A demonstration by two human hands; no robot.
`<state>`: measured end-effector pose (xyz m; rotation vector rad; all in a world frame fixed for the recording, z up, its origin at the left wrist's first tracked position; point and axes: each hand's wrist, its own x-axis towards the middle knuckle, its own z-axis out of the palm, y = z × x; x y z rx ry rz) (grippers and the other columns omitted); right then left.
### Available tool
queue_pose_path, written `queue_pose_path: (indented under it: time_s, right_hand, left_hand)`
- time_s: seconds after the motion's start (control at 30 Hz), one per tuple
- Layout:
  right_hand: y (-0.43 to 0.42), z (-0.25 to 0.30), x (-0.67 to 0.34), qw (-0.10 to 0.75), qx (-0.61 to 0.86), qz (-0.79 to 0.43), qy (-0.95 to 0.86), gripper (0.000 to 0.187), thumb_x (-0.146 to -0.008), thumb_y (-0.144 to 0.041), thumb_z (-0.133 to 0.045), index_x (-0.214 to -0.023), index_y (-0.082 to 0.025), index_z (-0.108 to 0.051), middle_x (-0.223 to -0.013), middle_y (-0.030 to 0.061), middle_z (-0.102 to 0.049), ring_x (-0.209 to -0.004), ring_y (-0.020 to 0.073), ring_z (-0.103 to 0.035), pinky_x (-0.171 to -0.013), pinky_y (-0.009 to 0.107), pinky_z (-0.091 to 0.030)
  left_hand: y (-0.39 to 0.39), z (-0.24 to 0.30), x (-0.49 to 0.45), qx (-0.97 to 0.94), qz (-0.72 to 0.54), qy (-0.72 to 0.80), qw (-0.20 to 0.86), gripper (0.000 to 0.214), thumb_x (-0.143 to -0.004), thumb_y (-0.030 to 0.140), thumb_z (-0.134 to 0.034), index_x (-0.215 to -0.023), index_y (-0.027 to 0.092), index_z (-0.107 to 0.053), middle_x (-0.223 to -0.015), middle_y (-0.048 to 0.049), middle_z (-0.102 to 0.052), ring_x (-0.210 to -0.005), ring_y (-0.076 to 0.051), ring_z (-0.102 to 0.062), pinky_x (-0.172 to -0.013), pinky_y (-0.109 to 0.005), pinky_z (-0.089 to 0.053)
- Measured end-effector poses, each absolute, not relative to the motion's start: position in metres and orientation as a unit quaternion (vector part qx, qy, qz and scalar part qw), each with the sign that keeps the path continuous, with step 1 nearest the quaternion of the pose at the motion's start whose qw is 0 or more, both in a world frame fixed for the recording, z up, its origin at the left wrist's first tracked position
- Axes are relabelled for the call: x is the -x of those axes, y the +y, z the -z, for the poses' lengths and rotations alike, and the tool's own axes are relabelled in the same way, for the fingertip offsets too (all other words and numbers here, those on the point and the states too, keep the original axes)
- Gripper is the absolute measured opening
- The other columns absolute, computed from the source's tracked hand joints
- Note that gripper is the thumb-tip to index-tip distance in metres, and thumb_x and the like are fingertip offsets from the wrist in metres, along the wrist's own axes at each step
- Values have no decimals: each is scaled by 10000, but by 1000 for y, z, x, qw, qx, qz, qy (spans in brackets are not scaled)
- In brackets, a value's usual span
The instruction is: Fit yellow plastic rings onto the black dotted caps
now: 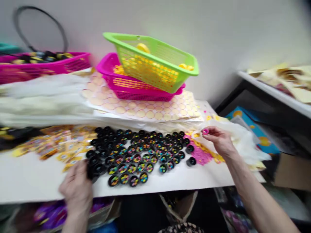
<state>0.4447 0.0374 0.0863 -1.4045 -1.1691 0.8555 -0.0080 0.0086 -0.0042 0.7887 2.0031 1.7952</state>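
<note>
My right hand (220, 140) pinches a small pink ring (205, 131) between thumb and fingertips, above a heap of pink pieces (200, 153) and yellow rings at the table's right. At the left front, my left hand (78, 184) is curled against the edge of the group of small black cups, its fingers around a black cup (90, 171); blur partly hides the grip. Many round black cups (132, 168) stand close together on the white table, holding small multicoloured pieces. Several cups at the left of the group (99, 169) look dark inside. A lone black cup (191, 161) stands at the right.
Small yellow packets (70, 142) lie left of the cups. Behind, a green basket (155, 60) of yellow pieces rests tilted on a pink basket (143, 94), over sheets of round stickers (131, 111). Another pink basket (77, 61) stands back left. A clear plastic bag (245, 139) lies at right.
</note>
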Motion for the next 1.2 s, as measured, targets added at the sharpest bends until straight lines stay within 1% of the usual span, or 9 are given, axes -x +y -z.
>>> queue_pose_path:
  time_s: [0.13, 0.23, 0.43, 0.6, 0.77, 0.93, 1.07, 1.13, 1.2]
  right_hand:
    - [47, -102, -346, 434, 523, -448, -581, 234, -639, -258, -706, -851, -185, -638, -776, 22, -627, -696, 138, -568, -632, 262, -461]
    - [65, -101, -270, 356, 442, -452, -689, 153, -704, -248, -630, -841, -182, -627, -781, 7, -616, -723, 136, -553, -676, 269, -445]
    - [111, -86, -173, 172, 382, -218, -882, 152, -792, -171, -470, -825, -180, -619, -797, 14, -583, -794, 149, -501, -714, 270, -371]
    - [124, -83, -145, 11, 376, -29, -926, 196, -755, -129, -445, -858, -190, -600, -915, 58, -572, -864, 202, -461, -655, 291, -332]
    - [123, -86, -130, -64, 307, 54, -948, 204, -788, -132, -429, -869, -154, -614, -946, 119, -562, -926, 248, -436, -684, 341, -328]
    - [122, -92, -131, -20, 317, 50, -947, 182, -800, -136, -443, -862, -139, -615, -946, 127, -566, -933, 251, -446, -729, 360, -343]
    - [101, -105, -177, 183, 393, -115, -894, 185, -824, -154, -444, -890, -175, -615, -897, 58, -595, -860, 184, -510, -746, 304, -390]
    - [84, -105, -225, 299, 427, -224, -823, 161, -823, -241, -499, -923, -198, -616, -885, 28, -613, -822, 163, -545, -751, 288, -417]
    - [68, -95, -286, 389, 508, -269, -720, 218, -769, -319, -584, -955, -212, -623, -883, 24, -631, -793, 167, -573, -738, 297, -437]
  left_hand:
    - [5, 12, 16, -274, -653, 675, 207, 423, -678, 471, -637, -927, 132, -681, -875, -38, -670, -840, -181, -581, -856, -327, -445]
    - [2, 18, 20, -294, -653, 663, 218, 392, -705, 453, -627, -929, 135, -677, -898, -53, -665, -858, -175, -578, -837, -294, -440]
    - [-5, 20, 19, -309, -661, 645, 225, 337, -744, 412, -613, -946, 148, -669, -924, -53, -660, -890, -174, -576, -848, -278, -428]
    - [-6, 17, 20, -317, -643, 660, 224, 331, -759, 414, -598, -959, 158, -662, -950, -54, -662, -913, -182, -583, -879, -289, -426]
    - [-7, 16, 21, -342, -624, 671, 207, 329, -762, 427, -592, -957, 170, -657, -975, -48, -656, -932, -188, -585, -882, -287, -428]
    - [-7, 14, 22, -389, -609, 663, 197, 379, -762, 442, -587, -1027, 176, -636, -1059, -72, -630, -1029, -210, -551, -938, -315, -400]
    - [-3, 4, 29, -431, -560, 684, 179, 440, -771, 473, -557, -1092, 178, -613, -1150, -99, -594, -1112, -238, -508, -997, -377, -354]
    - [1, -8, 33, -462, -522, 706, 124, 448, -745, 485, -579, -1064, 174, -631, -1164, -114, -585, -1143, -265, -479, -1013, -416, -329]
    - [7, -25, 31, -509, -494, 702, 59, 432, -704, 480, -620, -1000, 168, -659, -1135, -124, -598, -1126, -284, -481, -1000, -432, -334]
